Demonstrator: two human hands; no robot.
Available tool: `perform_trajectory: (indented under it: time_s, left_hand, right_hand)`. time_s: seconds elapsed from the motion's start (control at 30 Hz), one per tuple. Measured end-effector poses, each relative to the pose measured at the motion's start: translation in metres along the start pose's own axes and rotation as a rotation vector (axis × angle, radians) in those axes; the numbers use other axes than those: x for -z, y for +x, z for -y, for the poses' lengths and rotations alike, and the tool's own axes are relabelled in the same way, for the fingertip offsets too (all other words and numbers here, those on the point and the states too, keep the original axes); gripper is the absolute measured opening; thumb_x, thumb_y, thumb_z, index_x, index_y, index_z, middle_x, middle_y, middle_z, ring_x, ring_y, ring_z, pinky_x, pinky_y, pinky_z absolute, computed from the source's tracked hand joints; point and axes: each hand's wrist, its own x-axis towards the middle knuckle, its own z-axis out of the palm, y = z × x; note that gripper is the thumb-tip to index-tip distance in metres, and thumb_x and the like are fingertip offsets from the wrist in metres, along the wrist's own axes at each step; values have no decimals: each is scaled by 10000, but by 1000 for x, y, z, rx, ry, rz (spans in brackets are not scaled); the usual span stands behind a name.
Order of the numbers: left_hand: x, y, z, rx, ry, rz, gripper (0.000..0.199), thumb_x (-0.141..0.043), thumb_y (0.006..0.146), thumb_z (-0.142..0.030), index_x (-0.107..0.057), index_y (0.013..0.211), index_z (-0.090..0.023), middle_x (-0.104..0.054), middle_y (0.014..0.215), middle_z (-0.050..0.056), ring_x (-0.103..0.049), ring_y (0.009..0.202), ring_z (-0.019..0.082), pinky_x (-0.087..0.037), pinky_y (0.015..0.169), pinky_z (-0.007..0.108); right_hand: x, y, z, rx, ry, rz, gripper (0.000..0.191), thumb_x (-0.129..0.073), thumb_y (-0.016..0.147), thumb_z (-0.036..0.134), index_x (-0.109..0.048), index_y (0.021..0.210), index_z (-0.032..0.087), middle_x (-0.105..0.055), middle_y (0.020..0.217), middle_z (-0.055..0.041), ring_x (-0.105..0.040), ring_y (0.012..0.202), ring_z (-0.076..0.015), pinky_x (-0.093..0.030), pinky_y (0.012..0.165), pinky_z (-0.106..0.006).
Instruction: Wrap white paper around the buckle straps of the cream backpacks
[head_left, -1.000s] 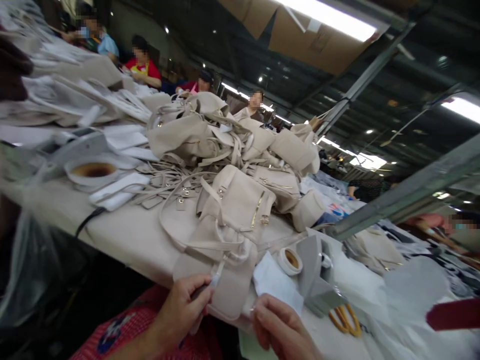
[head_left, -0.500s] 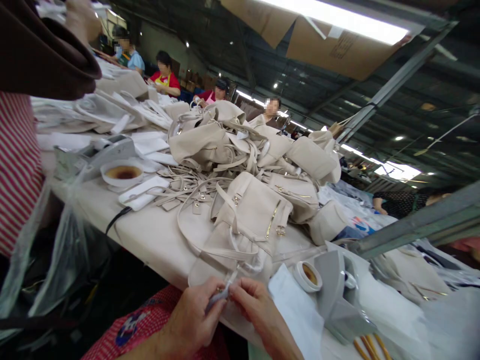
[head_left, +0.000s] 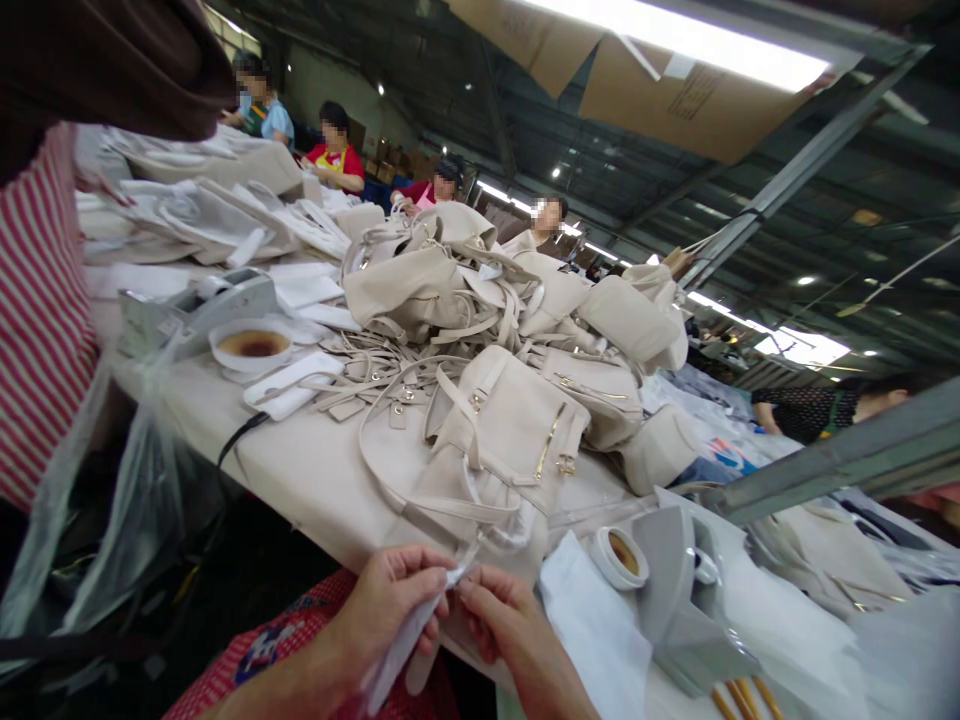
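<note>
At the table's front edge, my left hand (head_left: pixel 397 605) is closed around a strip of thin white wrapping (head_left: pixel 401 650), whose loose length hangs down below the fingers. A rounded pale end, like that of a strap, shows beneath it. My right hand (head_left: pixel 504 612) pinches the same white wrapping close to the left fingertips. Just beyond both hands lies a beige handbag (head_left: pixel 517 415) with a gold zip and a looped strap. Clear plastic or white wrapping covers part of its lower strap.
Beige bags (head_left: pixel 420 285) are heaped behind, with loose straps and tags (head_left: pixel 367 375) in front. A tape dispenser (head_left: pixel 675 580) and a round tub (head_left: pixel 619 558) stand at right. Another dispenser (head_left: pixel 202 310) and tub (head_left: pixel 251 345) are at left. A person in stripes (head_left: pixel 41 330) stands close left.
The white wrapping now hangs down from my left hand, where only a short piece showed before. Both hands stay close together. The person at left has lowered an arm.
</note>
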Motion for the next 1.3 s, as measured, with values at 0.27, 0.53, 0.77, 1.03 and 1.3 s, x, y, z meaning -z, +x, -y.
perform_trajectory:
  time_s: [0.27, 0.53, 0.77, 1.03, 1.3]
  left_hand:
    - [-5, -7, -2, -85, -37, 40, 432, -742, 679, -465, -614, 927, -136, -617, 595, -21, -506, 411, 77, -387, 381, 177]
    - [-6, -5, 15, -193, 32, -7, 472, -669, 775, -500, -372, 1025, -232, -591, 568, -85, -460, 380, 70, -356, 359, 156]
    - [0, 0, 7, -83, -53, 37, 731, -757, 633, -635, -317, 1064, -241, -609, 547, -85, -489, 360, 93, -397, 347, 175]
    - [3, 2, 5, 12, -136, 152, 677, -797, 639, -557, -408, 1069, -208, -632, 533, -49, -484, 347, 90, -398, 354, 175]
    - [8, 8, 7, 10, -176, 253, 617, -773, 675, -596, -494, 1000, -152, -667, 526, 32, -529, 353, 102, -339, 362, 161]
  right_hand:
    - [-11, 14, -15, 20, 202, -52, 579, -814, 588, 624, -639, 868, 148, -537, 491, 69, -346, 377, -27, -193, 382, -161]
    - [-20, 15, -15, 69, 535, -43, 587, -883, 563, 373, -578, 1022, 171, -656, 647, 42, -300, 371, 10, -185, 390, -142]
    - [-14, 14, -16, 62, 792, 147, 524, -865, 601, 318, -625, 1053, 206, -679, 832, 44, -322, 421, 9, -264, 426, -158]
    - [-16, 20, -23, 142, 667, 147, 476, -873, 698, 299, -616, 1091, 217, -699, 761, 46, -292, 374, 15, -252, 408, -155]
    - [-16, 13, -27, 174, 483, 150, 519, -832, 729, 402, -657, 1190, 241, -739, 1125, -93, -474, 379, -9, -268, 390, -168]
